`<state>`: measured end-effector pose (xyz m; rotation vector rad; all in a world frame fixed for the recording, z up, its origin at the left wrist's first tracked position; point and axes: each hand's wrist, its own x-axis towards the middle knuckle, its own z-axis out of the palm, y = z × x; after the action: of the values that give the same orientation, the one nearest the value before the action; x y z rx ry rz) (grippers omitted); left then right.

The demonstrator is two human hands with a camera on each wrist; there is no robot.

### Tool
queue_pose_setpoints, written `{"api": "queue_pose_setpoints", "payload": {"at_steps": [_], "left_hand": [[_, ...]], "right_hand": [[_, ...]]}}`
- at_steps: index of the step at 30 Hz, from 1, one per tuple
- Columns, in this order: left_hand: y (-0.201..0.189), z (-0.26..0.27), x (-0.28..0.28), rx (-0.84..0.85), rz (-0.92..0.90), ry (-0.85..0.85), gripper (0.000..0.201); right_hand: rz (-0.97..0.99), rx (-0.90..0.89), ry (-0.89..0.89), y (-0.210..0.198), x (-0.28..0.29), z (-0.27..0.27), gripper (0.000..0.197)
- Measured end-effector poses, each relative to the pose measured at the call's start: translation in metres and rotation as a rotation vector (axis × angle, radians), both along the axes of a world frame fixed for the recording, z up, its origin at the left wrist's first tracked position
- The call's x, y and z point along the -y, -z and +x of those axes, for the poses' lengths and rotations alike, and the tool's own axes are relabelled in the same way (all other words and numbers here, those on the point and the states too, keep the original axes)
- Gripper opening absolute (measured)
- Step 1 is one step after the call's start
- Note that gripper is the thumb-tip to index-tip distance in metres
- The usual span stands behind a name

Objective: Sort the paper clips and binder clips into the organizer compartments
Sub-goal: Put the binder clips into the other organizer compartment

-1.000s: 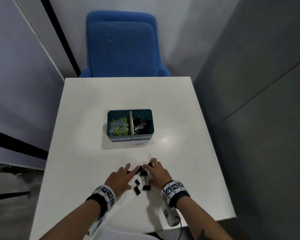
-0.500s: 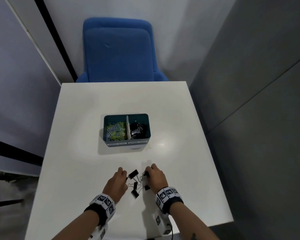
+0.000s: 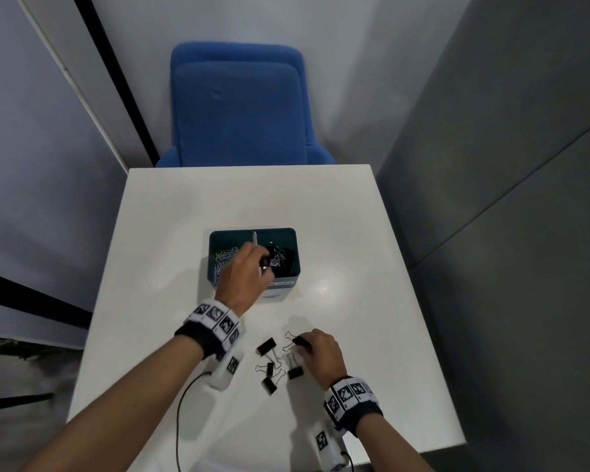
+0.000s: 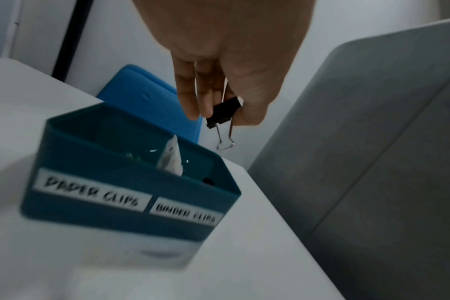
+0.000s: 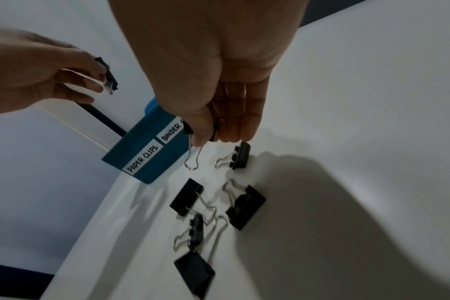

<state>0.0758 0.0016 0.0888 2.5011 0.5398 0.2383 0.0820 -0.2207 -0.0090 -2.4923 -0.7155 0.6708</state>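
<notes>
A teal two-part organizer point(image 3: 288, 281) point(image 4: 131, 182) stands mid-table, labelled PAPER CLIPS on the left and BINDER CLIPS on the right. Coloured paper clips point(image 3: 222, 257) fill the left part, black binder clips point(image 3: 281, 255) the right. My left hand point(image 3: 249, 270) point(image 4: 216, 113) hovers over the organizer near its divider, pinching a black binder clip point(image 4: 224, 112) point(image 5: 108, 75). My right hand point(image 3: 315, 349) point(image 5: 211, 136) pinches another binder clip point(image 3: 298, 340) point(image 5: 190, 142) just above the table. Several loose binder clips point(image 3: 269, 367) point(image 5: 244, 207) lie beside it.
The white table point(image 3: 355, 233) has a blue chair point(image 3: 239, 107) behind its far edge. Grey walls close in on the right and left. A cable point(image 3: 181, 420) runs from my left wrist toward the near edge.
My left hand lifted a binder clip from the pile and carried it forward over the organizer. My right hand stayed at the pile and took hold of a clip.
</notes>
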Motion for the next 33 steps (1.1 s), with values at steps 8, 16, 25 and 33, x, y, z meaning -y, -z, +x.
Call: {"api": "queue_pose_setpoints", "payload": {"at_steps": [8,16,25,33], "left_hand": [[-0.001,0.016,-0.008,0.035,0.004,-0.03,0.033],[0.062,-0.053,0.017,-0.272,0.05,0.134,0.019],[0.108,-0.094,0.035,-0.647,0.191,0.594,0.1],[0.123,-0.118,0.046,-0.507,0.319,0.658,0.085]], "right_hand": [[0.11,0.012,0.149,-0.038,-0.023,0.035,0.016],[0.175,0.116,0.169,-0.093,-0.079,0.092,0.024],[0.072,0.022,0.112,-0.078,-0.059,0.07,0.037],[-0.344,0.08,-0.606,0.007,0.011,0.009,0.086]]}}
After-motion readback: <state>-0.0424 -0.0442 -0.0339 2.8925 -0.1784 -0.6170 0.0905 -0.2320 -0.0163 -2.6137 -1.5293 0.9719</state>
